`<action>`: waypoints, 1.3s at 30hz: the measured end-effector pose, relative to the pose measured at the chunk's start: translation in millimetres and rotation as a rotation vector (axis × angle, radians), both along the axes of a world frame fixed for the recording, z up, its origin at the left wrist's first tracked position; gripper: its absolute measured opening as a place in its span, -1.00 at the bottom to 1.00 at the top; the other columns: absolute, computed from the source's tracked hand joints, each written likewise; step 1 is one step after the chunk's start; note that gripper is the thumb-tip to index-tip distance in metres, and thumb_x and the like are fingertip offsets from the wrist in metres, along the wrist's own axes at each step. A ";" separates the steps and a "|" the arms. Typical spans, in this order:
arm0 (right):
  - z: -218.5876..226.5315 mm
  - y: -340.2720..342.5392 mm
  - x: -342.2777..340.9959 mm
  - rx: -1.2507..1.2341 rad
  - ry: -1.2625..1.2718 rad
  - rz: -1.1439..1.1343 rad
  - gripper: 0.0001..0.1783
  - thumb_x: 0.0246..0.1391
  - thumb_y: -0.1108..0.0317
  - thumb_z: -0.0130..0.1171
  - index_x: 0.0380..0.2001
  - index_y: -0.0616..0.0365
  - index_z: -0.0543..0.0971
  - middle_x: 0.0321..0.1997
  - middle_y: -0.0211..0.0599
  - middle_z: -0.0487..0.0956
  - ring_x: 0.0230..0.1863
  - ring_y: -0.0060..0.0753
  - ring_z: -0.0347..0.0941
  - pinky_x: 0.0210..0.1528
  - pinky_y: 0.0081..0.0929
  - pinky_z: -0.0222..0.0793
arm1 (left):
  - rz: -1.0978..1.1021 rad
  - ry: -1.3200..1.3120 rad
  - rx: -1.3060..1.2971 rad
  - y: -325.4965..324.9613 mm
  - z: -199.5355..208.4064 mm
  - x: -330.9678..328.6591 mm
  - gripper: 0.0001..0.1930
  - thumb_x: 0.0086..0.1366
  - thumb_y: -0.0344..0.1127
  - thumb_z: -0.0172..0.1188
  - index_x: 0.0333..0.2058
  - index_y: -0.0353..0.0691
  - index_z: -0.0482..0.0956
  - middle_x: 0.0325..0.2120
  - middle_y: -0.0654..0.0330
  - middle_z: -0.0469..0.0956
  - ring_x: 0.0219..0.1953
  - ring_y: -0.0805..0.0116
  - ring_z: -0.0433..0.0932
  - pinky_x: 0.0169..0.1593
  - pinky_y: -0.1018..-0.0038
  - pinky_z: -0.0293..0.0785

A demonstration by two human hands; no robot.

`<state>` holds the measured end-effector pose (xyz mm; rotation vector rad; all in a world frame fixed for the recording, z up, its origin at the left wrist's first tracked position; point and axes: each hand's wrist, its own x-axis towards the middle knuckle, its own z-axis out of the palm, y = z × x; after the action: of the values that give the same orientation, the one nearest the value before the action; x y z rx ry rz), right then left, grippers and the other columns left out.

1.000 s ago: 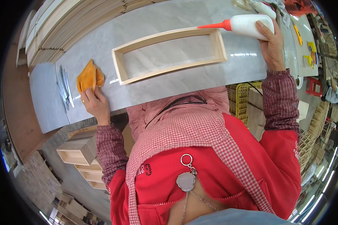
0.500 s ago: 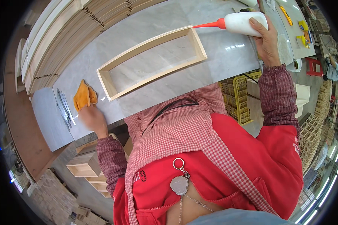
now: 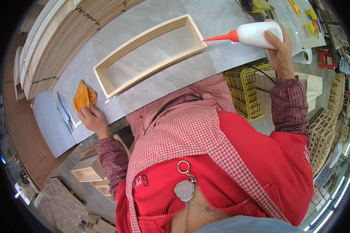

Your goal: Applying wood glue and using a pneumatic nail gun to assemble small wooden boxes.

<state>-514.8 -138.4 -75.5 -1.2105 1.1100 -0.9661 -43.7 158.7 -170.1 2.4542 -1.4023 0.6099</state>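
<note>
My right hand [image 3: 280, 48] is wrapped around a white squeeze glue bottle [image 3: 256, 35] held on its side, its red nozzle [image 3: 221, 37] pointing left. The nozzle tip is at the right end of a shallow rectangular wooden frame [image 3: 151, 70], close to the near right corner; whether it touches the wood I cannot tell. The frame lies on the grey worktable [image 3: 144, 100], slanting up to the right. At the left, the fingers of my left hand [image 3: 93, 119] are closed on the lower edge of a crumpled orange cloth [image 3: 84, 97].
Long thin wooden boards [image 3: 62, 42] are stacked at the far left. Dark metal strips [image 3: 64, 110] lie beside the cloth. A yellow-green power tool [image 3: 256, 7] sits at the far right. Beneath the table edge stand a yellow plastic crate [image 3: 243, 93] and wooden boxes [image 3: 87, 169].
The nozzle tip has gone from the frame's far right corner down its right end toward the near corner. My left hand has closed on the cloth's lower edge.
</note>
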 end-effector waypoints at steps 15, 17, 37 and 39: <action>41.5 39.5 130.0 0.121 -0.049 0.177 -0.47 0.01 0.37 0.09 0.09 0.27 0.33 -0.01 -0.08 0.38 -0.05 -0.27 0.34 0.03 -0.49 0.27 | 0.004 0.156 -0.071 -2.9 13.4 -0.6 -0.92 0.17 -0.38 0.19 -0.37 -0.19 0.50 -0.43 0.20 0.37 -0.43 0.29 0.36 -0.36 0.43 0.35; 46.7 48.1 165.6 0.135 -0.047 0.280 -0.48 0.03 0.37 0.09 0.09 0.26 0.33 -0.03 -0.09 0.39 -0.06 -0.27 0.34 0.02 -0.48 0.28 | 0.033 0.162 -0.092 -5.1 16.0 -5.2 -0.92 0.16 -0.38 0.19 -0.37 -0.18 0.51 -0.43 0.21 0.37 -0.43 0.30 0.36 -0.37 0.44 0.34; 54.8 55.0 182.3 0.056 0.088 0.380 -0.50 0.02 0.33 0.18 0.05 0.19 0.38 -0.06 -0.15 0.39 -0.08 -0.31 0.34 -0.02 -0.53 0.29 | 0.014 0.154 -0.220 -14.2 22.2 -9.3 -0.92 0.13 -0.40 0.23 -0.39 -0.16 0.52 -0.43 0.25 0.38 -0.44 0.33 0.37 -0.40 0.50 0.34; 52.8 49.0 166.8 0.046 0.107 0.357 -0.50 0.01 0.33 0.18 0.05 0.19 0.38 -0.06 -0.16 0.39 -0.08 -0.32 0.34 -0.02 -0.53 0.29 | 0.006 0.127 -0.206 -13.5 20.8 -7.7 -0.93 0.14 -0.41 0.22 -0.39 -0.17 0.52 -0.43 0.24 0.38 -0.44 0.32 0.38 -0.39 0.49 0.35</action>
<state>-347.9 -89.4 -22.7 -1.3783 0.9508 -0.6065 -51.4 145.2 -149.3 2.2932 -1.2194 0.5590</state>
